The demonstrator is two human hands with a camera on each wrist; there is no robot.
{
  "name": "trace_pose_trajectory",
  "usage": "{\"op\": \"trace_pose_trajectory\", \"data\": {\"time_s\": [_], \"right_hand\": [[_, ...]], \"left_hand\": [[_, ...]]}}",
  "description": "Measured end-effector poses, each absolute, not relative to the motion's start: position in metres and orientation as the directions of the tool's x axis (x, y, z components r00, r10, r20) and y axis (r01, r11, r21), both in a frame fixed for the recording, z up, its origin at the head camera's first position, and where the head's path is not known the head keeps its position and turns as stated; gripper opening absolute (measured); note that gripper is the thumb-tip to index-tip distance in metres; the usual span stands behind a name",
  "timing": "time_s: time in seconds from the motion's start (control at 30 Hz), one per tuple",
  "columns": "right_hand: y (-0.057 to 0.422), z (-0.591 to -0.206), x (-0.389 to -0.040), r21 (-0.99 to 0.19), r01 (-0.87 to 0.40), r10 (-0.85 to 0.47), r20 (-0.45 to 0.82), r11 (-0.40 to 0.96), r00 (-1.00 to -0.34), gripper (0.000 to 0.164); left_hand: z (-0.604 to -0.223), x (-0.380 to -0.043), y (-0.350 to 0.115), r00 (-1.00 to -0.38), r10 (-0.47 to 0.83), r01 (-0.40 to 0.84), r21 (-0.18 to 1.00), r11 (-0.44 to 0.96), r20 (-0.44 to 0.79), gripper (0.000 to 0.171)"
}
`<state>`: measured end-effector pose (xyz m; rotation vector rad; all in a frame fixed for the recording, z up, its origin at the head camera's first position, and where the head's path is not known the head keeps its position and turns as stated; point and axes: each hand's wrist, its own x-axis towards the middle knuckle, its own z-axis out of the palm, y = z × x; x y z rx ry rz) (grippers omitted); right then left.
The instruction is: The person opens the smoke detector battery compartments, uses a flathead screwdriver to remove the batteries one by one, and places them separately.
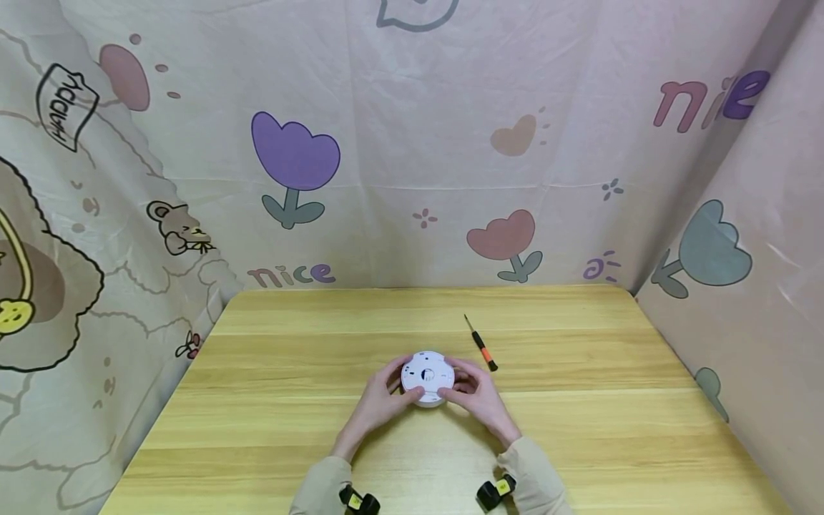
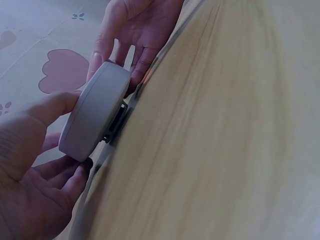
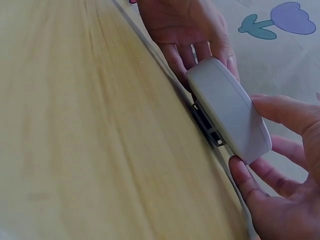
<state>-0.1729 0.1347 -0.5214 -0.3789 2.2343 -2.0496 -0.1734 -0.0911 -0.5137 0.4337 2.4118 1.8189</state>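
Note:
Both hands hold a round white plastic device (image 1: 438, 365) over the middle of the table. Its upper face carries small dark marks and a circle at the centre. My left hand (image 1: 380, 402) grips the left side of the rim, its thumb lying on the near edge of the face. Opposite it, my right hand (image 1: 481, 399) grips the right side in the same way. In the wrist views the smooth side wall (image 2: 95, 115) shows, and a small black bracket (image 3: 208, 125) sticks out from the underside, close over the wood. Fingertips of both hands reach beneath the rim.
A screwdriver (image 1: 481, 345) with a black and orange handle lies beyond the right hand, its tip toward the back. The wooden table (image 1: 270, 400) ends at a printed cloth (image 1: 399, 236) hanging behind and at both sides. Black wrist cameras sit at both sleeves.

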Motion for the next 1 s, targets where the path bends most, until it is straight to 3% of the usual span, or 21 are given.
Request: {"op": "trace_pose_trajectory", "data": {"time_s": [1.0], "right_hand": [[0.1330, -0.5122, -0.1705, -0.984, -0.089, -0.268, 0.045, 0.156, -0.963, 0.066]], "left_hand": [[-0.5069, -0.1768, -0.0932, -0.939, 0.340, 0.170, 0.936, 0.307, 0.059, 0.075]]}}
